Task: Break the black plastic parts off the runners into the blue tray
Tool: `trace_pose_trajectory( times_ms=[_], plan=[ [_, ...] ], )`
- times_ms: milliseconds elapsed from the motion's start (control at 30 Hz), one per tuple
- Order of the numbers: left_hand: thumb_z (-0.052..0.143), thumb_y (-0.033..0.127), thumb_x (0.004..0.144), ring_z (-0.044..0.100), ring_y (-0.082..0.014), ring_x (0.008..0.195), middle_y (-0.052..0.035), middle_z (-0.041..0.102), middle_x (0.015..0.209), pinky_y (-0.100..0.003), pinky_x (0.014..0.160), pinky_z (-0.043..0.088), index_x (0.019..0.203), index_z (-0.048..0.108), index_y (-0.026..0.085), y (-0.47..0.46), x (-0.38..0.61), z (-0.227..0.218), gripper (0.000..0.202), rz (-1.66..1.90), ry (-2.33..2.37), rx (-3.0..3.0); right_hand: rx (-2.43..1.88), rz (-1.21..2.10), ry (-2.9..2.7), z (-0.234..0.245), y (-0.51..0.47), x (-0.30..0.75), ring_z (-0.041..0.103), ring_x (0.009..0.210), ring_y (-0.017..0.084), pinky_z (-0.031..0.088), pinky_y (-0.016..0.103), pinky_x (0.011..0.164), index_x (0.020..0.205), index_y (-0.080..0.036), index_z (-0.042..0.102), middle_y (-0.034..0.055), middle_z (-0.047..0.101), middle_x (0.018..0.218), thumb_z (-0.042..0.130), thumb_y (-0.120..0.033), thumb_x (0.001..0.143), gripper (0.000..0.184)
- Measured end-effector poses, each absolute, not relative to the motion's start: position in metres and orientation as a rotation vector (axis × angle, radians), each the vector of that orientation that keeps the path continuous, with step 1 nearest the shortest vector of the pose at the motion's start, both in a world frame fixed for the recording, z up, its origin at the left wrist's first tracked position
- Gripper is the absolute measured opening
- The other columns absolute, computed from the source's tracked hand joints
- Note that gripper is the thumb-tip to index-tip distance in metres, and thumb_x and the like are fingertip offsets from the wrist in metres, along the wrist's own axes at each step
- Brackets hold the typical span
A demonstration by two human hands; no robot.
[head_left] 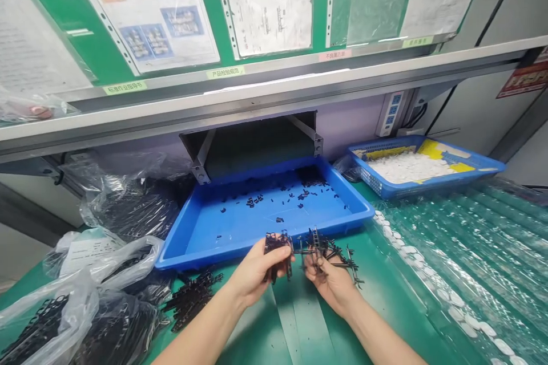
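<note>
My left hand point(253, 271) is closed on a black plastic part frame point(277, 246), held just in front of the near rim of a blue tray point(240, 251). My right hand point(329, 280) grips a bundle of black plastic runner frames point(331, 252) beside it. The two hands are close together over the green bench top. Several small black parts point(295, 197) lie loose in the tray.
A pile of black frames point(192, 296) lies on the bench left of my left arm. Clear bags of black parts point(85, 308) sit at the left. A blue basket point(428, 185) with white parts stands at the right. Clear blister trays point(471, 262) cover the right bench. A dark chute opening point(257, 148) sits behind the tray.
</note>
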State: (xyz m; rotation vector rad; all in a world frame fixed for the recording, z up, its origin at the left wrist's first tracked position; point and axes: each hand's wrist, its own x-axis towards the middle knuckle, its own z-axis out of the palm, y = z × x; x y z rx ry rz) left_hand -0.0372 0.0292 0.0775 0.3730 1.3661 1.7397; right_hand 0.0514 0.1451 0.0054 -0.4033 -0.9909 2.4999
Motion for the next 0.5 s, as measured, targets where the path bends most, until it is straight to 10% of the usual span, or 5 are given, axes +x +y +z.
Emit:
trace_pose_trajectory(
  times_ms=[500],
  plan=[
    [0.072, 0.032, 0.059, 0.039, -0.0059, 0.044, 0.0031, 0.046, 0.052, -0.017, 0.040, 0.024, 0.069, 0.055, 0.013, 0.005, -0.046, 0.059, 0.028, 1.508, 1.571, 0.658, -0.464, 2.631, -1.376, -0.014, 0.144, 0.068, 0.042, 0.048, 0.008, 0.033, 0.019, 0.045, 0.068, -0.016, 0.054, -0.0037, 0.049, 0.055, 0.074, -0.048, 0.064, 0.038]
  ],
)
